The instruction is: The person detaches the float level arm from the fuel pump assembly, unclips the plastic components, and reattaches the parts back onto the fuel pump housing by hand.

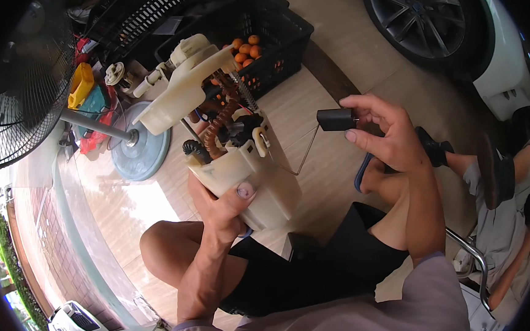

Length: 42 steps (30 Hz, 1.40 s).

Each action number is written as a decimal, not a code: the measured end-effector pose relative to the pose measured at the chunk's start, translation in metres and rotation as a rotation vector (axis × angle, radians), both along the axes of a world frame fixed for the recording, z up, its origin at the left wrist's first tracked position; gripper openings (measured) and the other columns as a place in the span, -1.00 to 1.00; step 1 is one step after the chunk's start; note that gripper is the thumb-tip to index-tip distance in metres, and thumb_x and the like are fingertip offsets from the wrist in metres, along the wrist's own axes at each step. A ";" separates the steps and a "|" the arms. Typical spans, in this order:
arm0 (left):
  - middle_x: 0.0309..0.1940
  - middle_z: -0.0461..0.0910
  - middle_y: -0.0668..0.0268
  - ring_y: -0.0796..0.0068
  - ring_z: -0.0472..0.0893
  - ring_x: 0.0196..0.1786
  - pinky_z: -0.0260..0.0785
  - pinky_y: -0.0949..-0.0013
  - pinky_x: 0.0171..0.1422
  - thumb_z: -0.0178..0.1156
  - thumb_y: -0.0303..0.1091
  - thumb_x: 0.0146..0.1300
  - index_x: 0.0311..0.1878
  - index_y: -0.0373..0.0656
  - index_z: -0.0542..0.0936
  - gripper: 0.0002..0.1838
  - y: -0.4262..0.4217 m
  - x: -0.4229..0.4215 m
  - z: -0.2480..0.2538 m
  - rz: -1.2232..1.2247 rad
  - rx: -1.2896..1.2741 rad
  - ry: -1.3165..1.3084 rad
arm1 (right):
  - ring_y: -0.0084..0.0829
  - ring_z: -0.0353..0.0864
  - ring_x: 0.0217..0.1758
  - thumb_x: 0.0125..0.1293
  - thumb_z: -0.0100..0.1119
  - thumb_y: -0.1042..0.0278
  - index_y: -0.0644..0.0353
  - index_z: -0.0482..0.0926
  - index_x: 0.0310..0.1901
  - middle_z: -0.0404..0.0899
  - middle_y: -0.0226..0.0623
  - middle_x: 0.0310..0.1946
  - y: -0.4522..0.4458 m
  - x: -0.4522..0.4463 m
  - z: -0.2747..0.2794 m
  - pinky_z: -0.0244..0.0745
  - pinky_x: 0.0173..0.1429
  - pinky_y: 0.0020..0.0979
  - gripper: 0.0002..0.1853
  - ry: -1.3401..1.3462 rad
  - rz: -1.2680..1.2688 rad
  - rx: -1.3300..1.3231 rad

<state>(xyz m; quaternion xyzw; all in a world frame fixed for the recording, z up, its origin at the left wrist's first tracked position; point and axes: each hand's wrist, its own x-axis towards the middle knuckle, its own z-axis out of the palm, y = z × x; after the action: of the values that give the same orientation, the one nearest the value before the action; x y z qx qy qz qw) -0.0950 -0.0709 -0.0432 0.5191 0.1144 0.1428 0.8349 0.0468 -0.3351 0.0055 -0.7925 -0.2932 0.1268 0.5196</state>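
My left hand (228,207) is closed around the lower body of a cream plastic fuel pump module (269,187), its thumb on the near side. The module is tilted, with its round top flange (181,92) toward the upper left. Brown corrugated hose (222,122) and a metal spring show between flange and body. A thin bent wire arm (306,153) runs from the module's side to a black float (334,119). Beyond the module's right side, my right hand (390,131) pinches the end of that float between thumb and fingers.
A black crate (286,41) with oranges (246,50) stands behind the module. To the left are a standing fan (22,81), its round base (140,150) and a yellow object (81,85). A car wheel (418,19) is at upper right; another person (500,231) sits at right.
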 end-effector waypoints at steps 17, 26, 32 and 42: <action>0.28 0.46 0.05 0.23 0.53 0.25 0.44 0.15 0.34 0.61 -0.25 -0.14 0.53 -0.29 0.10 0.19 0.006 -0.002 0.006 -0.050 0.003 -0.005 | -0.39 0.63 0.07 0.25 0.36 0.51 0.32 0.61 0.15 0.66 -0.18 0.00 0.017 -0.004 -0.001 0.50 0.20 -0.34 -0.59 -0.249 -0.054 -0.035; 0.27 0.46 0.04 0.22 0.54 0.27 0.46 0.15 0.34 0.62 -0.31 -0.13 0.50 -0.29 0.07 0.18 -0.004 0.003 0.009 -0.036 0.047 -0.069 | -0.22 0.62 0.14 0.26 0.30 0.57 0.39 0.63 0.03 0.64 -0.06 0.03 0.019 -0.014 0.002 0.47 0.26 -0.29 -0.70 -0.587 -0.109 -0.019; 0.27 0.45 0.01 0.21 0.53 0.28 0.46 0.14 0.34 0.63 -0.34 -0.13 0.50 -0.30 0.05 0.18 -0.013 0.011 0.013 -0.036 0.125 -0.078 | -0.16 0.65 0.08 0.23 0.31 0.59 0.41 0.64 -0.01 0.65 -0.01 -0.01 0.027 -0.025 0.006 0.50 0.23 -0.26 -0.72 -0.599 -0.001 0.059; 0.15 0.54 0.10 0.31 0.58 0.13 0.46 0.24 0.25 0.63 -0.09 -0.20 0.36 -0.38 0.27 0.08 -0.033 0.021 0.014 0.059 0.255 -0.136 | -0.22 0.57 0.30 0.30 0.38 0.45 0.49 0.32 0.40 0.58 0.05 0.19 0.046 -0.034 0.004 0.46 0.33 -0.22 -0.31 0.105 0.077 0.313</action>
<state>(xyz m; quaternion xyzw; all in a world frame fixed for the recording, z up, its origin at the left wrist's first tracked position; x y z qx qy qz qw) -0.0738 -0.1036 -0.0295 0.6067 0.0537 0.2153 0.7633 0.0124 -0.2890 0.0094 -0.6823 -0.3119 0.1403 0.6461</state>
